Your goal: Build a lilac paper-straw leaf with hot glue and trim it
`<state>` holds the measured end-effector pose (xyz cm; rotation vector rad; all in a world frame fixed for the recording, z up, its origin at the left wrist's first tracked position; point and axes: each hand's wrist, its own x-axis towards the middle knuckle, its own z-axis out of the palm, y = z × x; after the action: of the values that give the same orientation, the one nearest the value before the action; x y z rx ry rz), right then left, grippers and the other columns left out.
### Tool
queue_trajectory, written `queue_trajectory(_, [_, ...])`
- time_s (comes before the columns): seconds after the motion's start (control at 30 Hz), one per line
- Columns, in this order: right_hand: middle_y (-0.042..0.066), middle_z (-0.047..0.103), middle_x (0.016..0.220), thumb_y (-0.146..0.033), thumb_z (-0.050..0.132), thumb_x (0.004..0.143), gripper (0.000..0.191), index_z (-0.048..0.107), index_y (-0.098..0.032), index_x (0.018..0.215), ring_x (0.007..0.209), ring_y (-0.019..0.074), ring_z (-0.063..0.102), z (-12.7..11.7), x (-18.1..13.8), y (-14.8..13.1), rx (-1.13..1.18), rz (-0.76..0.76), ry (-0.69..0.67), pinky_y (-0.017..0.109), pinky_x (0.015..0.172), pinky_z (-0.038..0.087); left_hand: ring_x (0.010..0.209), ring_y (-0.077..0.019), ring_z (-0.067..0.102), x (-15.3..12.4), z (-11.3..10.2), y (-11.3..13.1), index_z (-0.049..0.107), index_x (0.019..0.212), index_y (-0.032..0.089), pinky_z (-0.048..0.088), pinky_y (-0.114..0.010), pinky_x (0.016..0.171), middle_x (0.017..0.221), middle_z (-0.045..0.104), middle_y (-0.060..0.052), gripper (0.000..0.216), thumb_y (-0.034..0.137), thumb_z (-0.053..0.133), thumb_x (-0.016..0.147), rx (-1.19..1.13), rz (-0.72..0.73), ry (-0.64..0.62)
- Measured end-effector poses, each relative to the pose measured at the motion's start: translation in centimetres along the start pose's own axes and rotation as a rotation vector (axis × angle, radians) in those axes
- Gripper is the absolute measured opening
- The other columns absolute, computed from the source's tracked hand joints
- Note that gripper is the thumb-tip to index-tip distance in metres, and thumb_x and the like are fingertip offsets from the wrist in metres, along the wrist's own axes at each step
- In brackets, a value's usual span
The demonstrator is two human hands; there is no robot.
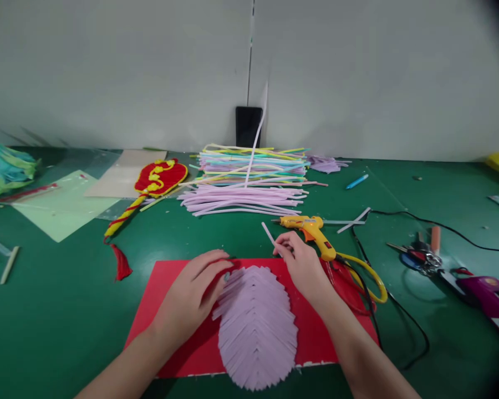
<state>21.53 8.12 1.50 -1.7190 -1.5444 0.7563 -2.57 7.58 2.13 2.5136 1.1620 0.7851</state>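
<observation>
Counted on the green surface [66, 321]: one red sheet [158, 310], lying flat at the near edge. On it, one lilac leaf shape [255, 327], built of many overlapping strips in a herringbone, its lower tip hanging past the sheet's near edge. Behind, well apart, one tall pile of pastel strips [249, 177], too many to count. Left of that pile, one red and yellow fan ornament [158, 177] with a red tassel. Right of it, one blue pen [356, 181]. One yellow glue gun [310, 226], just beyond the sheet's far edge, nozzle to the left. One pair of yellow-handled scissors [370, 277] at the sheet's right end.

Two hands. Left hand [197, 291]: laid flat and open, fingers a little apart, palm on the red sheet, fingertips touching the leaf shape's upper left edge. Right hand [301, 263]: closed in a pinch, thumb and forefinger gripping one lilac strip [268, 233], held tilted over the sheet's far edge, just beside the glue gun.
</observation>
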Motion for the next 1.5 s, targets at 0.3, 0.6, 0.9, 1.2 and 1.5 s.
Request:
queue_trajectory(0.3, [0.001, 0.063, 0.074, -0.027, 0.050, 0.081, 0.006, 0.050, -0.022, 0.084, 0.067, 0.0142, 0.060, 0.8, 0.5, 1.2, 0.117, -0.020, 0.021, 0.027, 0.066, 0.047, 0.076, -0.0151, 0.058, 4.7, 0.4, 4.5, 0.057, 0.092, 0.016, 0.048, -0.028, 0.071, 0.081, 0.063, -0.006, 0.014, 0.014, 0.044, 0.089, -0.178, 0.155, 0.151])
queue_trajectory(0.6, [-0.002, 0.058, 0.068, -0.030, 0.061, 0.075, 0.014, 0.050, -0.022, 0.079, 0.057, 0.0127, 0.054, 1.0, 0.8, 1.6, 0.120, -0.011, 0.047, 0.026, 0.058, 0.046, 0.068, -0.0114, 0.053, 7.1, 1.4, 3.7, 0.059, 0.081, 0.018, 0.041, -0.023, 0.064, 0.074, 0.059, 0.001, 0.019, 0.021, 0.042, 0.091, -0.473, -0.142, -0.102])
queue_trajectory(0.9, [-0.001, 0.058, 0.069, -0.032, 0.061, 0.077, 0.015, 0.051, -0.022, 0.080, 0.057, 0.0120, 0.052, 1.0, 0.8, 1.8, 0.074, -0.023, 0.073, 0.025, 0.056, 0.044, 0.056, -0.0103, 0.046, 11.6, 0.9, 1.6, 0.054, 0.072, 0.017, 0.037, -0.022, 0.057, 0.060, 0.047, 0.003, 0.022, 0.027, 0.042, 0.089, -0.851, -0.324, 0.124])
queue_trajectory(1.2, [0.000, 0.062, 0.069, -0.032, 0.057, 0.080, 0.012, 0.061, -0.021, 0.081, 0.056, 0.0121, 0.052, 0.6, 0.3, 0.9, -0.002, -0.063, 0.036, 0.024, 0.053, 0.043, 0.059, -0.0107, 0.043, 6.1, 2.6, 0.1, 0.057, 0.071, 0.018, 0.035, -0.022, 0.056, 0.062, 0.046, 0.003, 0.026, 0.032, 0.044, 0.088, -0.660, -0.488, 0.155])
queue_trajectory(1.5, [0.001, 0.064, 0.071, -0.028, 0.059, 0.082, 0.012, 0.069, -0.021, 0.079, 0.057, 0.0121, 0.050, -0.2, 0.0, -0.7, -0.068, -0.168, 0.046, 0.027, 0.055, 0.044, 0.057, -0.0099, 0.051, 6.2, 2.3, -0.9, 0.059, 0.082, 0.017, 0.042, -0.021, 0.052, 0.070, 0.057, 0.001, 0.019, 0.035, 0.051, 0.085, -0.748, -0.559, 0.094])
